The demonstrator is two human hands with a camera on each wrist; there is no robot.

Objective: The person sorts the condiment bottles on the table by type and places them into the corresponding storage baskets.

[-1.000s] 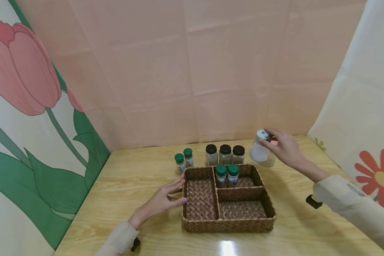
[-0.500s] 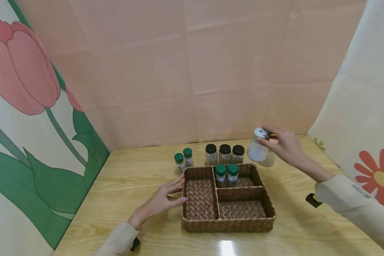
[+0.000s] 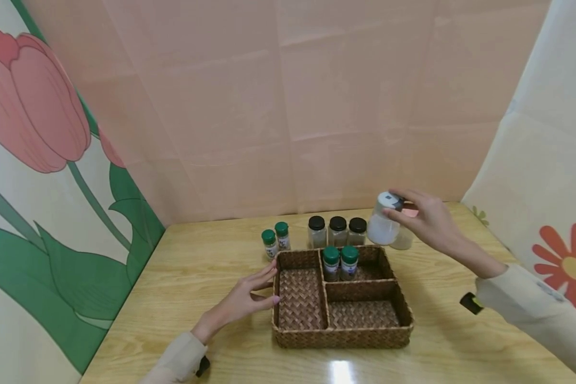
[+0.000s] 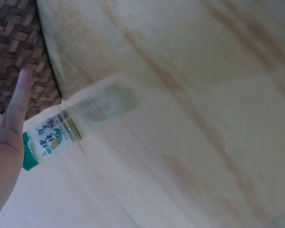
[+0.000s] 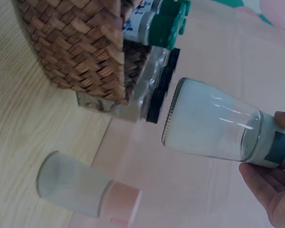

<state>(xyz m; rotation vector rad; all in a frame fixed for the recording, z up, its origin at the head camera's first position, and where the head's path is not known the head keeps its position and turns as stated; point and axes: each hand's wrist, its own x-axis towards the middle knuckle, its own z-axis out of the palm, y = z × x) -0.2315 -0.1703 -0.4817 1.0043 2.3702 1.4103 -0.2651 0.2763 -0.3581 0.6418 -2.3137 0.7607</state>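
High on its grey-and-white lid, my right hand (image 3: 429,221) grips a clear glass shaker jar (image 3: 383,228) filled partly with white powder. In the right wrist view the jar's base is off the table, beside the basket's back corner. My left hand (image 3: 244,298) touches the left wall of a brown woven basket (image 3: 345,339) with extended fingers, the thumb at its rim. Two green-capped spice bottles (image 3: 340,263) stand in the basket's back right compartment. Behind its left corner are two more green-capped bottles (image 3: 276,241), one visible past the hand in the left wrist view.
Three black-lidded jars (image 3: 337,233) stand in a row behind the basket. A pink-lidded glass jar (image 5: 76,185) stands on the table behind the right hand. The wooden table (image 3: 197,256) meets a pink cloth backdrop (image 3: 345,106), with printed cloths on both sides.
My right hand has carried the shaker jar slightly left, towards the basket's back right corner and the black-lidded jars. The left hand and the basket have stayed in place.
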